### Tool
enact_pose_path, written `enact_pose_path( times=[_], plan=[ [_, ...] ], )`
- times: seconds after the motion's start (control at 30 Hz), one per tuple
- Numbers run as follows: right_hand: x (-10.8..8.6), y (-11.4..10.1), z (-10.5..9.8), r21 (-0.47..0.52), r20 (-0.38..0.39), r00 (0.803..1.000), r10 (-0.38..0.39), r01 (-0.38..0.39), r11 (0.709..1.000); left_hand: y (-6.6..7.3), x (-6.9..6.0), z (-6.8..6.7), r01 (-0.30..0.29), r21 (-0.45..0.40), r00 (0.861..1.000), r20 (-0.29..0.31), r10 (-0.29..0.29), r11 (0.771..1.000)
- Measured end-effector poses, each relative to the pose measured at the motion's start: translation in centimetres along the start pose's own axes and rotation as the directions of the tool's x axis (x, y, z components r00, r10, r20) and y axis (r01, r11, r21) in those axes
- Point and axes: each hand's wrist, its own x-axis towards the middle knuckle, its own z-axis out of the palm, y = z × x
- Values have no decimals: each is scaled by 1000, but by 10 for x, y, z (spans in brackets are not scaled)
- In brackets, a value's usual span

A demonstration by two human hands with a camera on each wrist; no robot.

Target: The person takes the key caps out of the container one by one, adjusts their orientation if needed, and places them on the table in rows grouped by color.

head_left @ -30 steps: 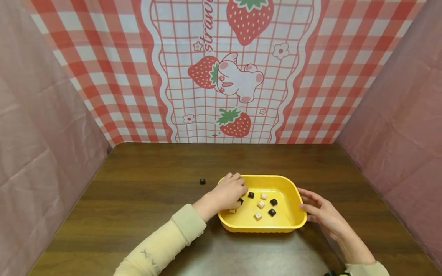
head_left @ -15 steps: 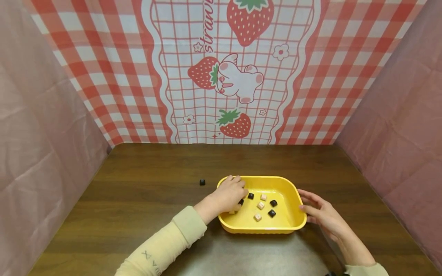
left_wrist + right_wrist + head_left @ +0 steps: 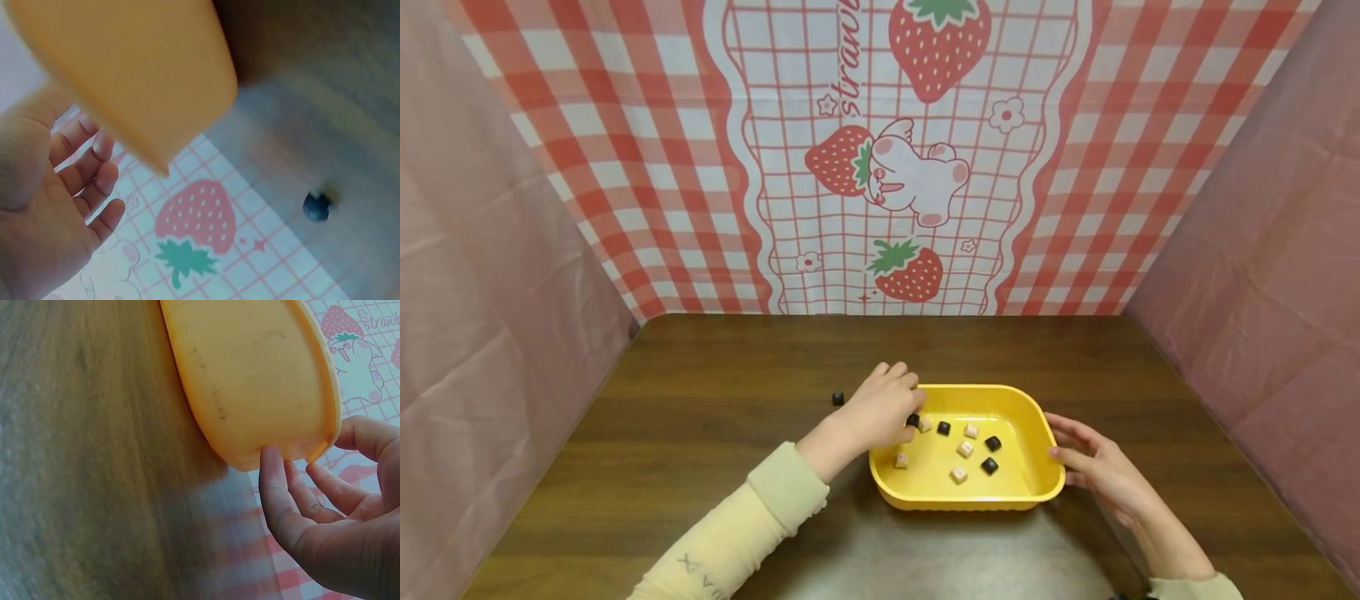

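A yellow tray (image 3: 966,504) stands on the wooden table, with several black and beige keycaps (image 3: 990,466) scattered inside. At the tray's left end, my left hand (image 3: 880,408) pinches a black keycap (image 3: 913,420) between thumb and fingers, over the rim. That keycap is hidden in the left wrist view, where the hand (image 3: 56,181) shows beside the tray's outer wall. My right hand (image 3: 1108,467) holds the tray's right end, thumb at the rim and fingers along the outside. The right wrist view shows this hand's fingertips (image 3: 272,465) against the wall.
One black keycap (image 3: 838,399) lies on the table left of the tray, close to my left hand. A beige keycap (image 3: 901,461) sits inside the tray near its left wall. Behind the table hangs a strawberry-print cloth (image 3: 925,192); pink curtains (image 3: 1262,250) flank both sides.
My left hand has risen out of the tray and shifted left with the black keycap, uncovering beige keycaps at that end. The right hand keeps its hold on the tray.
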Motion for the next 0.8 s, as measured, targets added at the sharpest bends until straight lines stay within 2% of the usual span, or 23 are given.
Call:
enact_pose_path(
  times=[0.2, 0.43, 0.6, 0.8],
  plan=[
    [0, 0, 1, 1, -1, 1000, 4, -4, 1000, -13, -9, -15, 30, 13, 999, -38, -30, 999],
    [-1, -1, 1, -10, -6, 1000, 10, -10, 1000, -34, -24, -27, 70, -26, 994, -85, -72, 997],
    [-1, -1, 1, -6, -4, 1000, 9, -9, 1000, -51, -33, -29, 102, -39, 987, -122, -106, 994],
    [0, 1, 1, -3, -2, 1000, 1, -1, 1000, -72, -44, -24, 149, -36, 980, -128, -153, 988]
  ],
)
